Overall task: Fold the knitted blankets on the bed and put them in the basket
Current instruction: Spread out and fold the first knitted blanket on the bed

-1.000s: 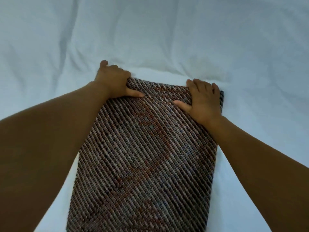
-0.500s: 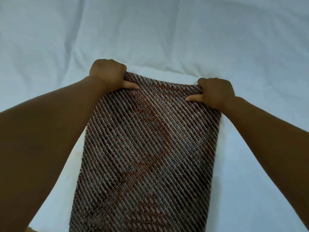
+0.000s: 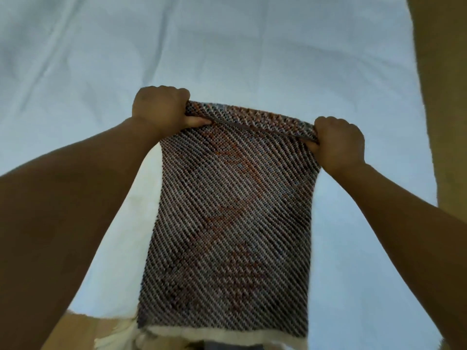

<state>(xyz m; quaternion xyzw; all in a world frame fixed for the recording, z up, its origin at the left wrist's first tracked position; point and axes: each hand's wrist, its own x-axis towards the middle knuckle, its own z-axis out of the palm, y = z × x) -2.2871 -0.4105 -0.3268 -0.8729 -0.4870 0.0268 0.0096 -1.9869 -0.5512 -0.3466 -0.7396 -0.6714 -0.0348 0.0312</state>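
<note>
A brown, white and orange knitted blanket [image 3: 232, 223] lies as a long folded strip on the white bed [image 3: 227, 46], running from the near edge away from me. My left hand [image 3: 161, 108] grips its far left corner and my right hand [image 3: 340, 142] grips its far right corner. Both fists are curled round the fabric. The far edge is raised off the sheet and curls over toward me, showing its underside. No basket is in view.
The white sheet is wrinkled on the left. A tan floor strip [image 3: 442, 97] runs along the bed's right side and shows again at the bottom left [image 3: 83, 329]. A cream fringed edge [image 3: 202, 335] lies under the blanket's near end.
Both hands went from lying on the blanket's far corners to gripping them, then lifted the far edge off the bed and drew it toward me. The view widened.
</note>
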